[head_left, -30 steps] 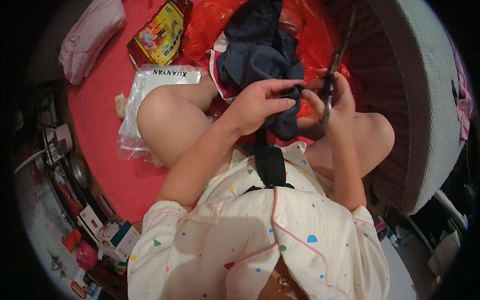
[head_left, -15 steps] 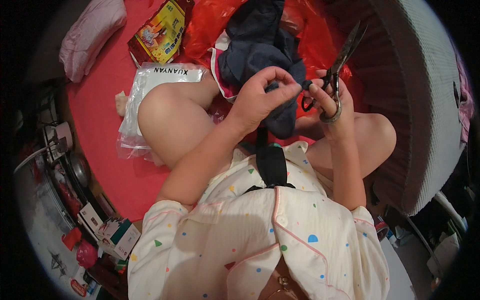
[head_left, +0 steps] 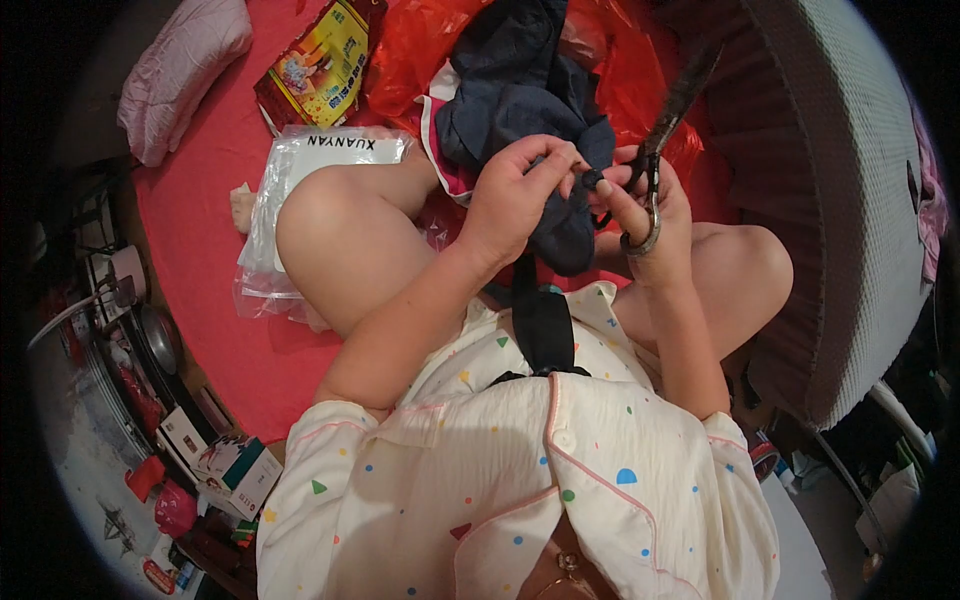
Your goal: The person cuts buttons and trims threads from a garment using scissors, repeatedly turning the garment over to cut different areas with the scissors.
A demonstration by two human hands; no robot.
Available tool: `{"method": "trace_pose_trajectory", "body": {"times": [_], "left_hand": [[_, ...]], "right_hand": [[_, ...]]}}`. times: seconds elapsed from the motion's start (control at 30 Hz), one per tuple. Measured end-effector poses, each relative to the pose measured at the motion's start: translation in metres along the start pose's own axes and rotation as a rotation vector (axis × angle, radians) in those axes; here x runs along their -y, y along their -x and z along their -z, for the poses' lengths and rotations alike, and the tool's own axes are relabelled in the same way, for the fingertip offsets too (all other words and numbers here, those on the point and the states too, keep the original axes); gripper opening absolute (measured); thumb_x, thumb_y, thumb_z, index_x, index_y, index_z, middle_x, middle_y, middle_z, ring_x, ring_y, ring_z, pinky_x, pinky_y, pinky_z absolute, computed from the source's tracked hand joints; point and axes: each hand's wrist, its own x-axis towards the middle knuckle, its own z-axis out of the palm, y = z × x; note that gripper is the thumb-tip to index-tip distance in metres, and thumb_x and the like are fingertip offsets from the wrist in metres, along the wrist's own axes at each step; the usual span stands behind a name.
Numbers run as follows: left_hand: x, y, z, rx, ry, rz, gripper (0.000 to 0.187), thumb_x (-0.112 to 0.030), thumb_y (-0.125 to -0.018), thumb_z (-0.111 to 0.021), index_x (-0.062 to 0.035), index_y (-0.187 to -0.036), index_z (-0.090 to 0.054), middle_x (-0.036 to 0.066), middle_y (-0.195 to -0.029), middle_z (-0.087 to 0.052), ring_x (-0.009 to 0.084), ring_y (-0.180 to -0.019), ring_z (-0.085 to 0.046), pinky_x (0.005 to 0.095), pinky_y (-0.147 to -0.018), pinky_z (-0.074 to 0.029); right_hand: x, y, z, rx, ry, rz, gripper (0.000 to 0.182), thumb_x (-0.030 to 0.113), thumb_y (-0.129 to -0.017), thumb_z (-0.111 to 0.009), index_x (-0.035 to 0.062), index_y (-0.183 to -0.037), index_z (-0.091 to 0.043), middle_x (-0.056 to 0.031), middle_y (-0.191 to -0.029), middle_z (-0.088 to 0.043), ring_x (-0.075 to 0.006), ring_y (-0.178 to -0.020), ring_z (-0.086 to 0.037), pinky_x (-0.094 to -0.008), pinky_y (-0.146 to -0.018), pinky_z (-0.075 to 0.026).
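Observation:
Dark blue cloth (head_left: 520,110) lies bunched over my lap, with a bit of white and pink edging at its left. My left hand (head_left: 512,195) pinches something at the cloth's near edge; thumb and fingertips are closed and what lies between them is too small to make out. Scissors (head_left: 668,125) hang on my right hand (head_left: 660,225), a handle loop around its fingers and the blades pointing up and away. The thumb and forefinger of that hand also pinch a small dark bunch of the cloth, close beside my left fingertips.
Red plastic bags (head_left: 410,50) lie behind the cloth on a red sheet (head_left: 215,330). To the left are a yellow and red packet (head_left: 325,65), a clear plastic bag (head_left: 265,225) and a pink pillow (head_left: 185,75). A grey padded panel (head_left: 835,200) rises on the right.
My right hand has shifted slightly left and closer to my left hand. The scissor blades, apart before, now look nearer together. My left hand has barely moved.

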Motion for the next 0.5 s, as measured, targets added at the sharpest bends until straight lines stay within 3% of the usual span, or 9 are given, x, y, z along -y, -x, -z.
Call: {"method": "trace_pose_trajectory", "body": {"times": [0.17, 0.23, 0.33, 0.5], "left_hand": [[-0.008, 0.001, 0.003, 0.037, 0.120, 0.142, 0.010, -0.014, -0.092, -0.064, -0.0034, -0.092, -0.064, 0.000, -0.082, -0.059, 0.0075, -0.079, -0.052, 0.0216, -0.078, -0.041], [-0.014, 0.007, -0.010, -0.022, -0.072, 0.038, 0.011, -0.010, -0.086, -0.071, -0.0038, -0.091, -0.064, 0.000, -0.083, -0.059, 0.0076, -0.084, -0.054, 0.0213, -0.081, -0.042], [-0.013, 0.007, -0.007, 0.010, -0.121, -0.048, 0.015, -0.007, -0.080, -0.076, -0.0042, -0.090, -0.064, -0.001, -0.085, -0.061, 0.0077, -0.086, -0.056, 0.0215, -0.082, -0.044], [-0.008, 0.004, -0.003, -0.011, -0.324, -0.208, 0.012, -0.006, -0.083, -0.073, -0.0028, -0.089, -0.064, -0.001, -0.086, -0.063, 0.0078, -0.083, -0.057, 0.0223, -0.078, -0.046]], "right_hand": [[0.003, 0.000, -0.002, -0.060, 0.090, 0.120, 0.040, -0.001, -0.084, -0.071, 0.0004, -0.118, -0.048, -0.0076, -0.094, -0.065, -0.0129, -0.081, -0.065, -0.0262, -0.074, -0.055], [0.004, 0.000, -0.002, -0.040, 0.221, 0.221, 0.041, -0.002, -0.084, -0.070, 0.0004, -0.118, -0.048, -0.0076, -0.096, -0.064, -0.0127, -0.082, -0.064, -0.0263, -0.075, -0.055], [0.002, 0.000, -0.005, -0.018, 0.144, 0.218, 0.040, -0.001, -0.085, -0.069, -0.0002, -0.119, -0.048, -0.0078, -0.094, -0.064, -0.0134, -0.081, -0.065, -0.0264, -0.075, -0.055], [0.006, 0.000, -0.004, -0.021, 0.046, 0.091, 0.039, 0.001, -0.086, -0.069, -0.0008, -0.119, -0.048, -0.0085, -0.092, -0.065, -0.0144, -0.081, -0.065, -0.0268, -0.075, -0.055]]}}
